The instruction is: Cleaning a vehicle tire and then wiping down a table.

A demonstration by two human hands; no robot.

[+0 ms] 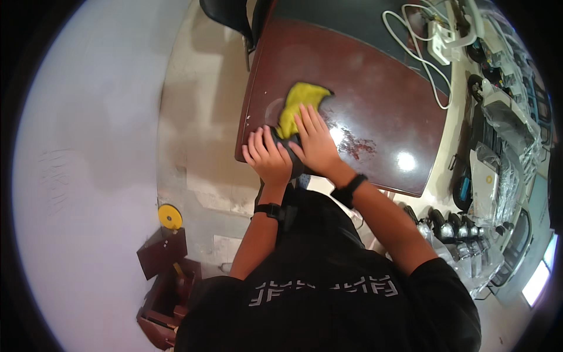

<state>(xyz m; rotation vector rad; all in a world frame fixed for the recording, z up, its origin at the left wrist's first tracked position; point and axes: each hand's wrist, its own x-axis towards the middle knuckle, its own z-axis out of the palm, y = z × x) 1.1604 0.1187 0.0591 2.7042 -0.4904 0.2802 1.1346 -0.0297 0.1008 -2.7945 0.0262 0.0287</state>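
Note:
A yellow cloth (300, 100) with a dark grey underside lies bunched on the reddish-brown wooden table (358, 70), close to its near edge. The cloth's grey part shows between my hands at that edge. My right hand (316, 144) holds the cloth, its fingers reaching over the yellow side and its thumb toward the grey part. At the table's near left corner, my left hand (270, 158) is on the grey part, fingers slightly apart, thumb against the fabric. Wet marks and droplets (358, 145) streak the tabletop right of my right hand.
A white power strip (441, 42) with a looped white cable lies at the far right. Plastic-wrapped parts (498, 123) crowd the right side. A black chair (229, 17) stands far left. On the floor at lower left are an open dark-red wooden box (170, 293) and a yellow disc (170, 217).

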